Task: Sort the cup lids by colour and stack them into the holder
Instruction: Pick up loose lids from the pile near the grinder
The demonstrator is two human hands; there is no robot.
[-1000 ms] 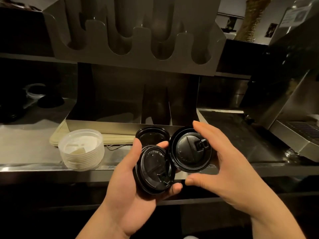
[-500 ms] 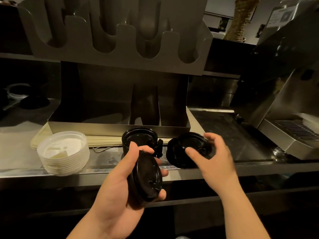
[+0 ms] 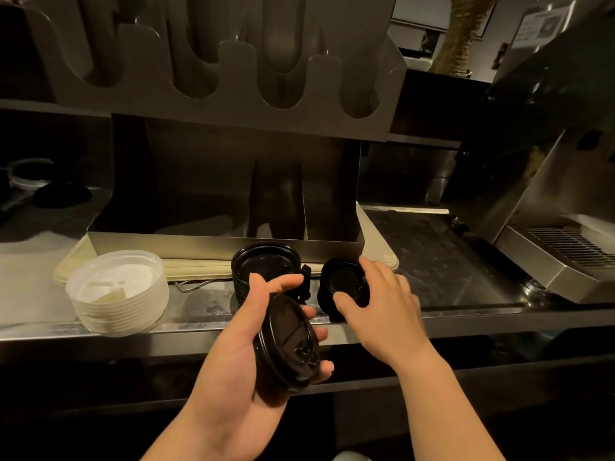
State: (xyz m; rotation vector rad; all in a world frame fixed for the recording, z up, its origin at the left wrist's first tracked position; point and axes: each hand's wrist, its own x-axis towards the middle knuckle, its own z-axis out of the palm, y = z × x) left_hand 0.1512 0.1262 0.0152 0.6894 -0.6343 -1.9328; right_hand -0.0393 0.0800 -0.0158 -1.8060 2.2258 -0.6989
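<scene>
Dim steel counter [image 3: 199,324] beneath a shelf, with a coffee machine [image 3: 549,194] along the right and a slotted panel [image 3: 233,104] hanging above. Toward the far side, on a beige tray [image 3: 379,257], the steel holder [image 3: 226,244], open-topped and split by upright dividers into compartments; no lids visible inside from this angle. Near left, a stack of white lids [image 3: 119,294], well apart from both hands. Just in front of the holder's front wall, two dark piles: a taller stack of black lids [image 3: 263,261] and, just right of it, a lower black pile [image 3: 342,281]. Left hand [image 3: 233,354] nearest the camera, thumb and curled fingers clasping a single black lid [image 3: 288,344] tilted on edge, clear of the counter. Right hand [image 3: 382,311] reaching over the lower black pile, thumb on its near rim and fingers draped over its far rim, apparently pinching it rather than lying slack. By the look of it, colours already separated, loading into the holder not yet begun. Likely trouble from here, as a guess only: bottom lids shedding from the lower pile if lifted by so light a pinch, then rolling off the near edge; the taller stack toppling if nudged by the right knuckles so close beside it; the tilted lid slipping from the left fingers, gripped only at the rim; a wrong compartment chosen, with black plastic against dark steel in poor light.
</scene>
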